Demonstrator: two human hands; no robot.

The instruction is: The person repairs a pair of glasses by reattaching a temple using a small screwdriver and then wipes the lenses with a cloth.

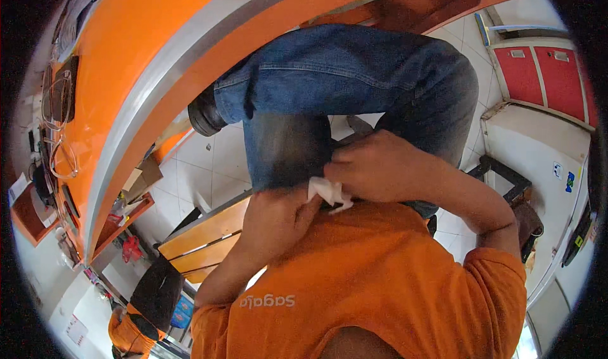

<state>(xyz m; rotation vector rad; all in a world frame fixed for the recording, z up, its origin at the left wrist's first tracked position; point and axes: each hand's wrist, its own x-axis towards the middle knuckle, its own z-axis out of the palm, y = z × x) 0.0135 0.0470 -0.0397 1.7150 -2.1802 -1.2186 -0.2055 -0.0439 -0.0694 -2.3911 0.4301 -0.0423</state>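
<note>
A crumpled white piece of tissue or thin cloth [328, 191] is bunched between my two hands, low in front of my orange shirt. My left hand [276, 216] is closed, with the white piece pinched at its thumb side; its other fingers are mostly hidden. Curled into a loose fist, my right hand [375, 169] grips the other side of the same piece. Both hands are close together over my lap, beside my blue jeans [354, 67], where one leg is crossed over the other.
An orange table with a grey edge [152, 86] curves above my legs, with eyeglasses [63, 159] on it. A slatted wooden bench [202, 242] is at lower left; a person in orange [130, 330] is beyond it. Red drawers [551, 80] and a white cabinet [535, 143] stand at right.
</note>
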